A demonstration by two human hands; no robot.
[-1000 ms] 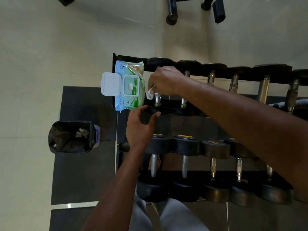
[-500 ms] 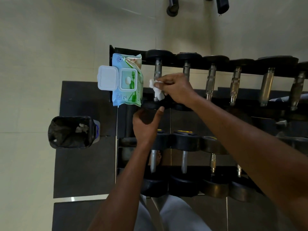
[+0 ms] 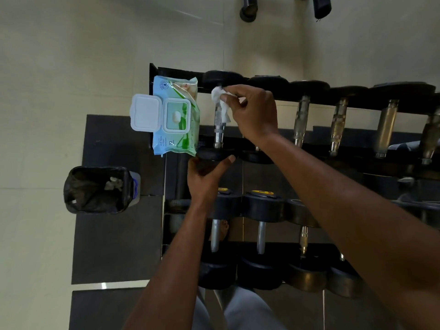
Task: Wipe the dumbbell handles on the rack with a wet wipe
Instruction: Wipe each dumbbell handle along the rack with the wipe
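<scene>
A black two-tier rack (image 3: 176, 70) carries several dumbbells with metal handles. My right hand (image 3: 254, 113) pinches a white wet wipe (image 3: 220, 98) against the far end of the leftmost top-row handle (image 3: 219, 129). My left hand (image 3: 204, 177) grips the near black head (image 3: 212, 154) of that same dumbbell, thumb on its right side. A blue-green wet wipe pack (image 3: 176, 115) with its white lid flipped open lies on the rack's left end.
A small bin (image 3: 97, 190) lined with a black bag, holding crumpled wipes, stands on the dark floor mat (image 3: 112, 246) left of the rack. More dumbbells fill the lower tier (image 3: 262, 206) and the top row to the right (image 3: 338, 125). Black equipment legs (image 3: 248, 10) stand beyond.
My right hand has slid the wipe along the leftmost handle, from its near end up to its far end. My left hand stays on the dumbbell's near head.
</scene>
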